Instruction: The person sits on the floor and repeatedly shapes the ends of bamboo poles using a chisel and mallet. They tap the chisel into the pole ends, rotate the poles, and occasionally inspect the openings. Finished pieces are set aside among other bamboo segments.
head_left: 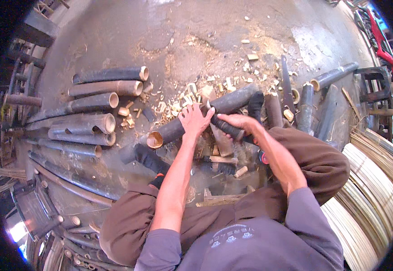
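A dark bamboo pole (239, 99) lies slantwise on the floor between my feet, its pale hollow end (155, 139) at the left. My left hand (195, 120) rests on the pole's middle with fingers spread, its thumb against the near end of a tool. My right hand (241, 123) is closed round a thick black cylindrical handle (229, 129), held across the pole. The tool's working end is mostly hidden between my hands. Pale chips and shavings (174, 108) are heaped just beyond the pole.
Several cut bamboo lengths (101, 88) lie at the left. A handsaw (287, 83) and more bamboo pieces (306, 108) are at the right. Long split strips (363, 189) are stacked at the near right. Wooden blocks (221, 198) lie between my legs. A black stool (377, 86) stands far right.
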The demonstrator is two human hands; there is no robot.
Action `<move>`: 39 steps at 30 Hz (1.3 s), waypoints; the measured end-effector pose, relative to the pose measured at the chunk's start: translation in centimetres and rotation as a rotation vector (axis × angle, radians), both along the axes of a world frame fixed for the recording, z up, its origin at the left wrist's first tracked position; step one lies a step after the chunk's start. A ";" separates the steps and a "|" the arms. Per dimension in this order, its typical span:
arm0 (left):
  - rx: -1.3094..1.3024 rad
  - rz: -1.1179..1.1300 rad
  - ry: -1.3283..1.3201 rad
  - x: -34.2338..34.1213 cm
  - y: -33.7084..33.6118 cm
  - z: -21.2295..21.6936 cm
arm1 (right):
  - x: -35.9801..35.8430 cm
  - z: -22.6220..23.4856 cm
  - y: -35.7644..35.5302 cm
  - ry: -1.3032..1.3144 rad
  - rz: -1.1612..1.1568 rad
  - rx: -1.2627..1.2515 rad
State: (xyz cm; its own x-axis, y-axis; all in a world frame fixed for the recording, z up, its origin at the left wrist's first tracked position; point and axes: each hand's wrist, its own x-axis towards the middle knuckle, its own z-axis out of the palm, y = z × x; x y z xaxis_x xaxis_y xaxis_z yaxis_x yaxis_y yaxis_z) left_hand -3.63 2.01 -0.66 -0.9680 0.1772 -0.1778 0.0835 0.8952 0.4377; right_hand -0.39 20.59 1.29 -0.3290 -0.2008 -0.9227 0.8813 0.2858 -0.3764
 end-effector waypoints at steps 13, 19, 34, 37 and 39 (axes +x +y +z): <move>-0.063 -0.241 -0.195 -0.9 -7.7 -1.2 | 5.8 -0.3 -12.8 0.383 -0.892 -0.115; -0.153 -0.233 -0.014 0.7 -5.6 -0.8 | 4.7 -4.7 -14.6 0.554 -0.962 0.244; 0.121 -0.177 -0.467 -1.3 -6.4 0.4 | 9.4 0.3 -16.9 0.143 -1.278 -0.387; 0.021 -0.142 -0.218 0.7 -6.3 0.5 | 9.9 -0.2 -17.5 0.179 -1.292 -0.356; -0.068 -0.105 -0.153 1.1 -5.6 0.7 | 10.3 -1.2 -17.7 0.195 -1.290 -0.202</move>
State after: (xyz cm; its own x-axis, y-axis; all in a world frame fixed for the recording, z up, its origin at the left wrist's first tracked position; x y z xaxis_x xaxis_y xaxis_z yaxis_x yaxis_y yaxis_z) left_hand -2.50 -3.62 0.06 -0.9057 0.2580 -0.3364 0.1148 0.9130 0.3914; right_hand 9.87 2.91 0.13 -0.5097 0.2270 -0.8299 0.4036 -0.7888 -0.4636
